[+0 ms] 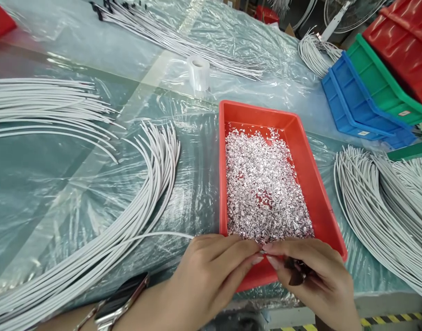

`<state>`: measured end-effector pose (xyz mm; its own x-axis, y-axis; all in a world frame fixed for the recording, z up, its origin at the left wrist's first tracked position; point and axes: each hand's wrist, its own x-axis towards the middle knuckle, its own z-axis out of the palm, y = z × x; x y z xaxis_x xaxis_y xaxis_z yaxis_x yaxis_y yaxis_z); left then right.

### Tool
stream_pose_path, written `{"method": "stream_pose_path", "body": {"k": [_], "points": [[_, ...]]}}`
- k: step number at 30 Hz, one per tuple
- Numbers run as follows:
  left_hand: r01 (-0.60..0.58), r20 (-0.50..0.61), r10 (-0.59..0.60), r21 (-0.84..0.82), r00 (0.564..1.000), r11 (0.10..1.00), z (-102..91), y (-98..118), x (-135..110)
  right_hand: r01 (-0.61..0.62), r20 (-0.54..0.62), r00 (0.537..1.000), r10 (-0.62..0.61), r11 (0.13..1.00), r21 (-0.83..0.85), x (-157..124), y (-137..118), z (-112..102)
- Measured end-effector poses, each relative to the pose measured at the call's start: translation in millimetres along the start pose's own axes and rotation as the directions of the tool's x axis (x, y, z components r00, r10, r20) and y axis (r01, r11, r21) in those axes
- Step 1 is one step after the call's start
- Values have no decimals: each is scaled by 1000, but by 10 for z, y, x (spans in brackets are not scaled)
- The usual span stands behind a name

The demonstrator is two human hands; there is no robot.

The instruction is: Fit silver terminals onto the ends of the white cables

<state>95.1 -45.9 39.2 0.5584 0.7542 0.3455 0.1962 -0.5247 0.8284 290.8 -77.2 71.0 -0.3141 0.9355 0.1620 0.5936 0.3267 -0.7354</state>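
My left hand point(214, 271) is closed on a white cable point(167, 234), which runs in from the left and passes under my fingers. Over the near edge of a red tray point(319, 184), its thumb and index finger pinch the cable's end. Facing it, my right hand point(317, 271) pinches at the same spot, thumb against index finger, and the fingertips nearly meet. A dark tool point(297, 271) is tucked in the right palm; its kind is mostly hidden by the fingers. Small silvery foil scraps point(262, 184) cover much of the tray's floor.
A bundle of white cables point(128, 234) curves along the left, with another bundle point(48, 105) behind it. More cables point(379, 207) lie at right. A clear tape roll point(199, 73) stands behind the tray. Blue bins point(355, 101), a green bin point(386, 82) and a red bin point(404, 41) are stacked far right.
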Motion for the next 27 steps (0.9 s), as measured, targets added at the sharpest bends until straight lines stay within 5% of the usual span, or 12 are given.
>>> {"method": "stream_pose_path", "body": {"k": [10, 27], "points": [[-65, 91, 59, 62, 994, 996, -14, -17, -32, -77, 111, 991, 81, 996, -37, -3, -18, -56], [34, 210, -39, 30, 977, 999, -71, -11, 5, -65, 269, 961, 59, 998, 15, 40, 45, -128]]}}
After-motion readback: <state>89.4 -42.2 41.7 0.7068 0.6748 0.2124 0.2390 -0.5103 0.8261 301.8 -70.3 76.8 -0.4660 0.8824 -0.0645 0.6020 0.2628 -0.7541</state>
